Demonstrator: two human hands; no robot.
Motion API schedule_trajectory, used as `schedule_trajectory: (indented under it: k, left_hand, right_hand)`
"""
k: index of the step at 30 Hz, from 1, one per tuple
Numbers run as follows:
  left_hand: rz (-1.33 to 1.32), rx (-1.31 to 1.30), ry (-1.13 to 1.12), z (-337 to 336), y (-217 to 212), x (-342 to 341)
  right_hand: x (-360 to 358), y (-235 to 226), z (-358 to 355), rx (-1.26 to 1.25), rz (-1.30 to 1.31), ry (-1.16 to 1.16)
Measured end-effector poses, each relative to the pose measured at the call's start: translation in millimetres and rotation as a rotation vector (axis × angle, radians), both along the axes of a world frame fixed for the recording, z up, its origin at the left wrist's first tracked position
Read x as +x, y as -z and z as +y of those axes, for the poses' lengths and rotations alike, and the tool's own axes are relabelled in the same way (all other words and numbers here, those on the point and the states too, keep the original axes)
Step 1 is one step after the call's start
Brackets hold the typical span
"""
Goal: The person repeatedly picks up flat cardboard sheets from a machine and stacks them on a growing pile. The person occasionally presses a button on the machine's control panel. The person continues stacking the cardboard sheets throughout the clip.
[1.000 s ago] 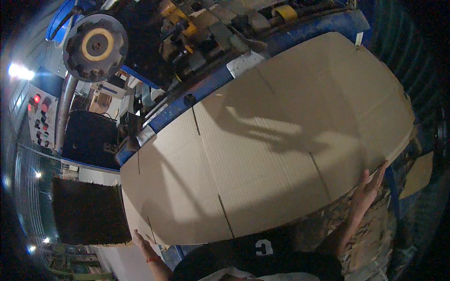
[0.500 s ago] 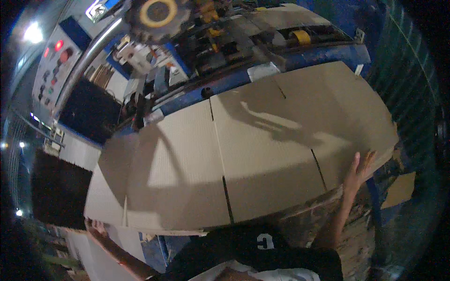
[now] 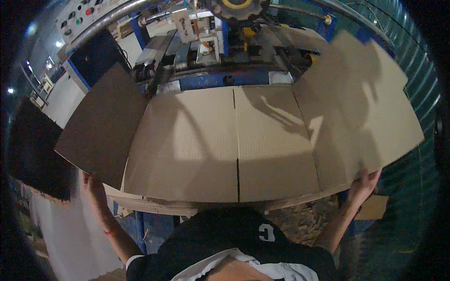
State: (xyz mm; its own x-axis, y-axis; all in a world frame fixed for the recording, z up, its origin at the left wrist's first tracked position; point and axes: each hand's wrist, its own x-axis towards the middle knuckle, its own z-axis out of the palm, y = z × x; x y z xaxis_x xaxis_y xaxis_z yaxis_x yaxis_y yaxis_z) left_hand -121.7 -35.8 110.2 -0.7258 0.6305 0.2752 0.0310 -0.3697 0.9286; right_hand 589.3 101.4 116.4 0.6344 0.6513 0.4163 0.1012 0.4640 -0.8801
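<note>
A wide, slotted cardboard sheet (image 3: 201, 154) lies in front of me, its outer left panel and right end bent upward along the creases. My left hand (image 3: 92, 183) grips the near edge of the raised left panel, with the fingers partly hidden behind the board. At the right end, my right hand (image 3: 364, 186) is closed on the sheet's near edge, its thumb side against the board. The raised right end is smeared by motion. More cardboard edges (image 3: 173, 207) show in a stack under the sheet's near side.
Beyond the sheet stands a machine with a blue beam (image 3: 206, 80), rollers and a dark toothed wheel (image 3: 239, 8). A control panel (image 3: 86, 16) is at the far left. A dark brown stack (image 3: 37, 150) stands left, a corrugated wall (image 3: 408, 220) right, and a cardboard scrap (image 3: 373, 207) lies below my right hand.
The sheet's left and right ends have lifted and bent up. My right hand has gone from lying open on the board to gripping its edge. The view has turned and shifted.
</note>
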Motion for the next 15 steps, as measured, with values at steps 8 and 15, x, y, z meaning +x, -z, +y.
schedule_trajectory:
  k: [8,15]
  left_hand:
    - [0.450,-0.346,-0.182,-10,81,68]
    - [0.716,-0.268,0.050,2,26,143]
  right_hand:
    - [-98,34,-70,-0.064,-1.185,-0.144]
    - [-99,9,-77,0.175,-1.492,-0.427]
